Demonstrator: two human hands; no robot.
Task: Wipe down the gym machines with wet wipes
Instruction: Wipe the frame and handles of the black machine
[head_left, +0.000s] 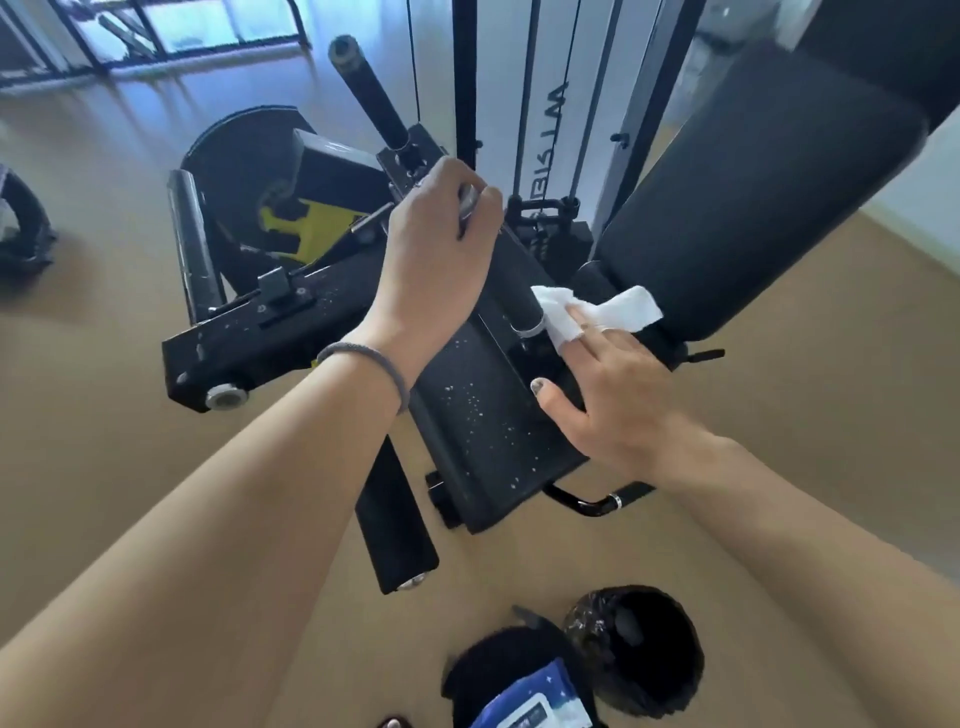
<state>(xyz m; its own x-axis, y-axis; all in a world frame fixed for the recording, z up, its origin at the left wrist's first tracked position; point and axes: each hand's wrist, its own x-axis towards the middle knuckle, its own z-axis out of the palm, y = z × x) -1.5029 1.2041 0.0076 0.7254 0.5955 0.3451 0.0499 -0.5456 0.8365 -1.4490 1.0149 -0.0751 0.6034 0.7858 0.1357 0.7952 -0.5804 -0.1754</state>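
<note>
— What is the biggest thing you have in front of you?

— One black gym machine (483, 415), with a flat seat pad flecked with white specks. A long black back pad (753, 197) slopes up to my right, and two black foam rollers stand out to the left: one upright (195, 249), one angled up toward the window (366, 91). Everything sits on a tan floor (104, 364).

— And your hands?

— Two, both bare. My left hand (436, 244) is curled around a metal part of the frame above the seat, gripping it; there is one grey band (363, 364) on that wrist. My right hand (618, 395) lies over the right side of the seat with its fingers stretched forward and the thumb spread out toward the left.

— Where is the wipe?

— One white wipe (597, 312), crumpled, draped across the fingertips of my right hand. They press it against a black bar just where the seat meets the back pad. It is well apart from my left hand.

— Anything smaller?

— At the bottom edge I count one blue pack of wipes (535, 706) resting on something dark, and beside it one round black bin (644, 644) lined with a bag.
</note>
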